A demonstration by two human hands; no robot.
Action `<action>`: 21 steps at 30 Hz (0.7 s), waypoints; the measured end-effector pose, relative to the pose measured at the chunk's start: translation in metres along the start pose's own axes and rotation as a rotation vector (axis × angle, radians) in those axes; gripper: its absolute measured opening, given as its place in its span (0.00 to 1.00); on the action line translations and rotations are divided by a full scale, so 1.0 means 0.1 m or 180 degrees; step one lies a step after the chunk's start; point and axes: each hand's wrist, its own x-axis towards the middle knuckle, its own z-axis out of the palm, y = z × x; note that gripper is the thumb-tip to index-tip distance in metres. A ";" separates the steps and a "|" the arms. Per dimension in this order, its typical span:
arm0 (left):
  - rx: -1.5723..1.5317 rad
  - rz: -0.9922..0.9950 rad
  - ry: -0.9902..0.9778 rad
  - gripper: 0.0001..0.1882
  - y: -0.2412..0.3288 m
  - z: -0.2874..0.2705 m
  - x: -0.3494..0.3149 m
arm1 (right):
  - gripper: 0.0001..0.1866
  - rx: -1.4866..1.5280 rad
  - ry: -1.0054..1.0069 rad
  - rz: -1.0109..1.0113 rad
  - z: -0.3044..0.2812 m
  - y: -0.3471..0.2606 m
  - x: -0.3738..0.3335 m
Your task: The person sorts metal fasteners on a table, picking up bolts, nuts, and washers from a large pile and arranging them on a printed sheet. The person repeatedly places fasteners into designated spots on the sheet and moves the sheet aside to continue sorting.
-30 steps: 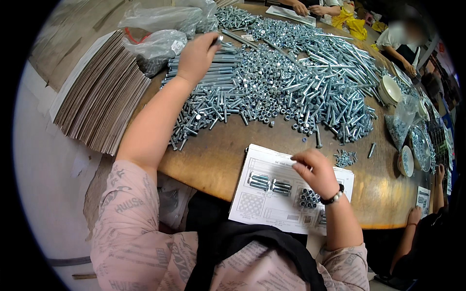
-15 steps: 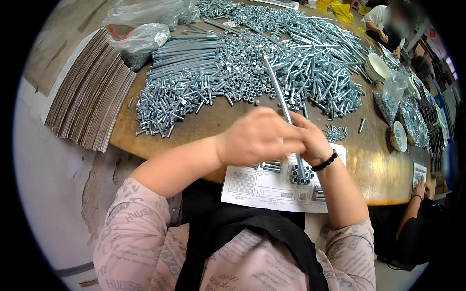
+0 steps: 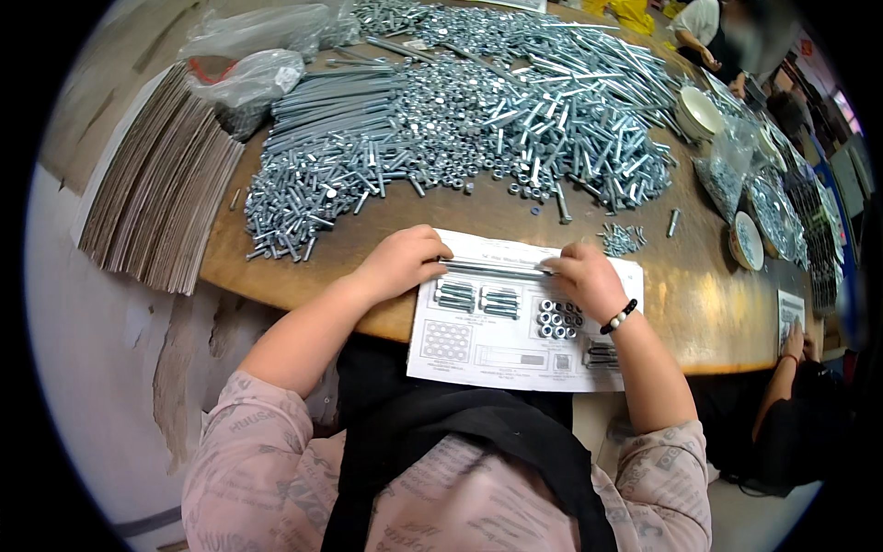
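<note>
A printed sheet [image 3: 428, 370] lies on the table in front of me. Across its upper part stretch metal rods [image 3: 497, 270], side by side. At their left end, my left hand [image 3: 405, 262] closes its fingertips on the rods; my right hand [image 3: 589, 283] pinches the right end. Below the rods sit two small groups of bolts [image 3: 455, 295]. A block of nuts [image 3: 557, 319] stands in rows close under my right hand. More short metal pieces [image 3: 602, 355] rest at the sheet's right edge, beside my right wrist.
Heaped bolts [image 3: 308, 189], nuts [image 3: 441, 115] and long rods [image 3: 322, 110] cover the far table. Small screws [image 3: 623, 239] and a single bolt [image 3: 673, 222] lie right of the sheet. Bowls [image 3: 747, 241], a cardboard stack [image 3: 156, 184] and other people's hands [image 3: 798, 345] are farther out.
The rod held slanting up over the sheet now lies flat across its upper part. My hands have moved apart, one to each end, uncovering the bolts and nuts.
</note>
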 end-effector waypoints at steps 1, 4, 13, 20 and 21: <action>-0.0134 0.0034 -0.0075 0.13 -0.01 -0.02 0.00 | 0.11 0.0085 0.0231 0.0224 -0.05 0.05 -0.03; -0.0208 -0.0097 -0.0045 0.14 -0.07 -0.07 -0.07 | 0.08 0.0685 0.0312 0.1400 -0.28 0.32 -0.22; -0.0463 -0.0192 0.0162 0.13 -0.10 0.01 -0.01 | 0.09 0.0521 0.0224 0.2071 -0.30 0.46 -0.74; -0.0266 -0.0041 -0.0094 0.13 -0.11 -0.06 0.01 | 0.08 0.0732 0.0269 0.2023 -0.29 0.53 -0.75; -0.0277 -0.0076 -0.0116 0.12 -0.10 -0.07 0.03 | 0.09 0.0652 0.0388 0.2058 -0.30 0.56 -0.75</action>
